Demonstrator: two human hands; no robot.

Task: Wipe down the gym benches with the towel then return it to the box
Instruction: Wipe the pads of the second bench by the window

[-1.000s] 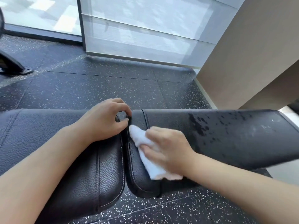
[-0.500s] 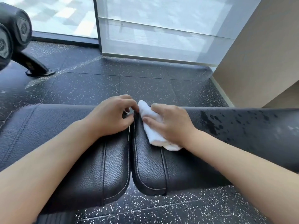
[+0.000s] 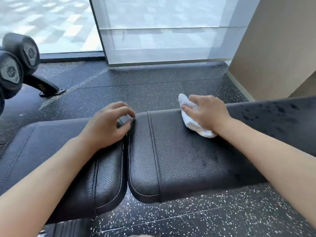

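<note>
Our right hand (image 3: 206, 112) pressed the crumpled white towel (image 3: 191, 124) onto the black bench (image 3: 179, 151), fingers curled over it at the bench's far edge. Our left hand (image 3: 107, 127) rested on the bench beside its centre seam, fingers loosely bent, holding nothing. Dark wet spots (image 3: 273, 115) marked the bench beyond the towel. Dumbbells (image 3: 15, 65) sat far left of the bench.

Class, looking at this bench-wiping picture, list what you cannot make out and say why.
- Box: nowhere in the head view.
- Towel: mostly hidden beneath the right hand.
- Right pad: far end cut off by the frame edge.
- Dumbbells: cropped at the left edge, markings blurred.
</note>
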